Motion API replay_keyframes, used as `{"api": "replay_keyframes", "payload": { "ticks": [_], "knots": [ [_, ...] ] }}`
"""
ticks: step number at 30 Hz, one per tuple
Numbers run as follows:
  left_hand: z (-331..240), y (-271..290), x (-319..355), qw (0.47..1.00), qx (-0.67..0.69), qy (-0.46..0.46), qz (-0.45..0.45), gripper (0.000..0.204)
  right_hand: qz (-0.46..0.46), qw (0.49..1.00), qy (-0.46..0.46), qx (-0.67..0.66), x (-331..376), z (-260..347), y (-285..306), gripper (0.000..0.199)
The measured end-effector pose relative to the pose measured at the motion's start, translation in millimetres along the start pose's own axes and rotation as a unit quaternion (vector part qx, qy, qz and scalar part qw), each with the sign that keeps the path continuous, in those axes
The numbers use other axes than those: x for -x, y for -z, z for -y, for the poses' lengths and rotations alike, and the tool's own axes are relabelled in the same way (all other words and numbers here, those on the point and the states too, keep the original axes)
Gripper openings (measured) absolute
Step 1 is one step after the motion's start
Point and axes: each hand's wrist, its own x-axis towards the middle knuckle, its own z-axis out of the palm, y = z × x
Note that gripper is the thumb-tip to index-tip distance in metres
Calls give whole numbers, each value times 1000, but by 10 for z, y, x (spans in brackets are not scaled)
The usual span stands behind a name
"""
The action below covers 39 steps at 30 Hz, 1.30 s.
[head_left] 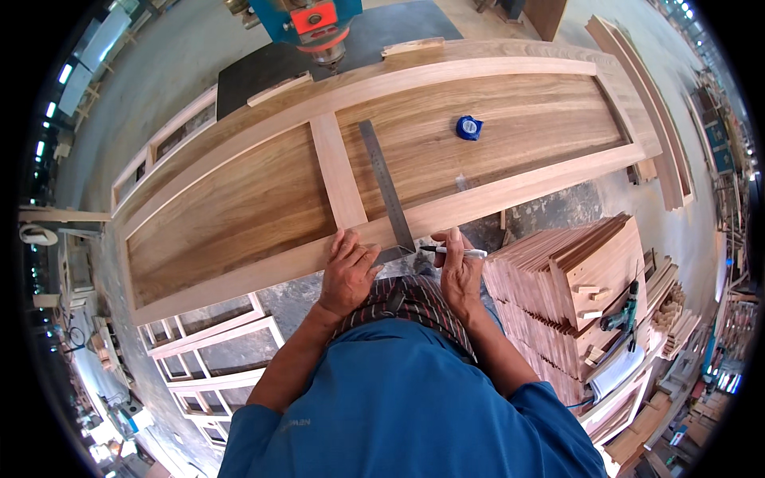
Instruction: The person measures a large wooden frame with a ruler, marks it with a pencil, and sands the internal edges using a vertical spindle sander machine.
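Observation:
My left hand [347, 272] is closed over the near edge of a wooden door frame [478, 195], pressing the stock of a metal try square against it. The square's blade [385, 183] lies across the near rail and reaches over the panel, to the right of the middle crosspiece [337, 171]. In my right hand [460, 275] is a white marker pen [473, 252], its dark tip pointing left, close to the corner of the square. A blue tape measure [468, 127] sits on the right-hand panel.
Beyond the frame stands a blue and red machine head [311, 24] over a dark table [239, 80]. Stacked wooden boards [526, 279] rise at my right, with a cordless drill [621, 315] on them. Slatted wooden frames [215, 350] lie at the lower left.

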Motion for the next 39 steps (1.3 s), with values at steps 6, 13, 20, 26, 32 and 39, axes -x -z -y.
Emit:
{"api": "replay_keyframes", "payload": {
  "ticks": [6, 13, 20, 26, 32, 39],
  "knots": [
    [-2, 7, -5, 1000, 8, -1, 3, 40, 32, 996, 68, 47, -75, -137, -95, 40],
    [-3, 6, -6, 1000, 7, -2, 6, 40, 18, 979, 166, 121, -116, -225, -154, 37],
    [-3, 24, -10, 1000, 11, 1, 10, 39, 31, 963, 209, 169, -109, -162, -149, 28],
    [4, 16, -14, 1000, 4, 1, 13, 39, 33, 961, 205, 182, -147, -138, -147, 36],
    [9, -5, -5, 1000, 2, -6, 2, 41, 27, 974, 174, 140, -256, -85, -211, 36],
    [28, -25, 8, 1000, 8, -6, -4, 40, 78, 972, 110, 195, -19, -68, 29, 30]
  ]
}}
